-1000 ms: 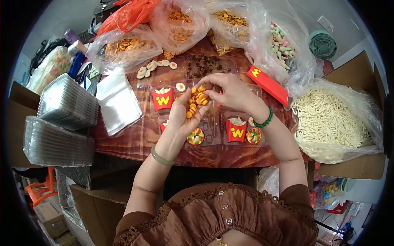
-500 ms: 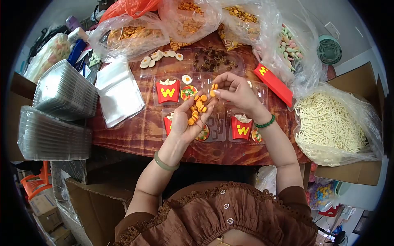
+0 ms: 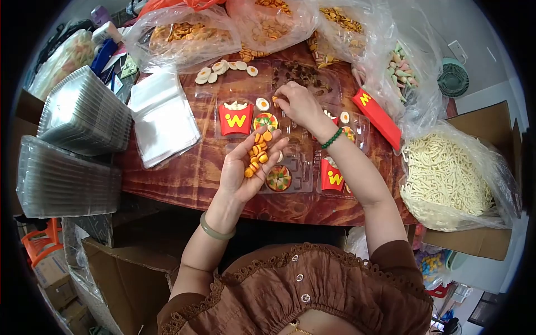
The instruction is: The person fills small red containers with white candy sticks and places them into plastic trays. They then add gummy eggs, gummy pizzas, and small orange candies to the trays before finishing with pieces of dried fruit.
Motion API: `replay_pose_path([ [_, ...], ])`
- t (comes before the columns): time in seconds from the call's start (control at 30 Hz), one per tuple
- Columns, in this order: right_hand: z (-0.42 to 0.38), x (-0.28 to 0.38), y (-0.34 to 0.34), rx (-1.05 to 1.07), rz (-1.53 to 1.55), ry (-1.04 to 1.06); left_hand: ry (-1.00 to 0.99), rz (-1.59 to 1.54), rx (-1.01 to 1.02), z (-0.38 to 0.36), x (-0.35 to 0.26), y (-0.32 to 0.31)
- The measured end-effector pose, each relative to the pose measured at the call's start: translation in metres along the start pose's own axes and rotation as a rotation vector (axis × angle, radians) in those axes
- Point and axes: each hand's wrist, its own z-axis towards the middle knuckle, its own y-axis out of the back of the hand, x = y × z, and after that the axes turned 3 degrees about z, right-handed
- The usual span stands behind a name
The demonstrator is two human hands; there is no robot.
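Note:
My left hand (image 3: 241, 170) is palm up, cupped round several small orange discs (image 3: 258, 153). Farther forward, my right hand (image 3: 298, 104) pinches an orange piece (image 3: 274, 99) just right of a fried-egg piece (image 3: 262, 104). Beneath the hands lie clear compartment trays (image 3: 302, 162). In them are a red fries box with a yellow mark (image 3: 235, 119), a round pizza-like piece (image 3: 266, 121), another such piece (image 3: 278, 178) and a second red box (image 3: 332, 176). My right forearm hides part of the trays on that side.
Stacked clear trays (image 3: 84, 114) and flat plastic bags (image 3: 163, 120) are at left. Egg pieces (image 3: 222, 69), dark bits (image 3: 304, 76) and bags of orange pieces (image 3: 192, 39) lie farther back. A long red box (image 3: 378, 119) and a carton of pale strips (image 3: 446, 178) are at right.
My right hand has moved forward and left, away from my left palm, with an orange piece. My left hand has shifted slightly left and down. The view has shifted a little.

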Motion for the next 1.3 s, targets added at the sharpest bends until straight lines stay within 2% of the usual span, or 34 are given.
replay_pose_path([
  [0.17,0.002,0.006,0.009,0.021,-0.023,-0.009,-0.012,0.060,0.008,0.001,-0.002,-0.002],
  [0.27,0.000,0.032,0.040,0.090,0.255,-0.005,-0.028,0.103,0.018,0.000,-0.002,0.000],
  [0.3,-0.004,0.045,0.050,0.092,0.256,-0.004,-0.030,0.102,0.017,-0.001,-0.001,-0.001],
  [0.37,-0.016,0.072,0.069,0.330,0.620,0.079,-0.036,0.150,-0.015,-0.004,0.002,-0.003],
  [0.4,-0.018,0.086,0.080,0.388,0.481,0.116,-0.030,0.151,-0.016,-0.005,0.005,-0.003],
  [0.53,-0.038,0.086,0.080,0.452,0.361,0.226,0.045,0.196,-0.030,-0.007,0.019,-0.001],
  [0.67,-0.068,0.081,0.080,0.435,0.270,0.346,0.153,0.217,-0.057,-0.017,0.035,0.002],
  [0.83,-0.104,0.074,0.079,0.388,0.232,0.363,0.210,0.302,-0.106,-0.026,0.061,0.005],
  [0.87,-0.107,0.074,0.079,0.347,0.328,0.260,0.220,0.312,-0.122,-0.028,0.063,0.004],
  [0.9,-0.110,0.074,0.080,0.302,0.419,0.155,0.222,0.308,-0.051,-0.031,0.063,0.003],
  [0.93,-0.109,0.073,0.078,0.184,0.450,0.084,0.223,0.306,-0.052,-0.034,0.066,0.004],
  [1.0,-0.104,0.072,0.076,0.220,0.458,-0.296,0.247,0.261,-0.053,-0.038,0.070,0.008],
  [1.07,-0.098,0.064,0.058,0.168,0.374,-0.300,0.269,0.263,-0.035,-0.043,0.075,0.018],
  [1.13,-0.094,0.056,0.042,0.212,0.324,-0.297,0.300,0.256,-0.048,-0.047,0.080,0.024],
  [1.3,-0.093,0.058,0.040,0.230,0.312,-0.295,0.287,0.187,-0.106,-0.046,0.079,0.035],
])
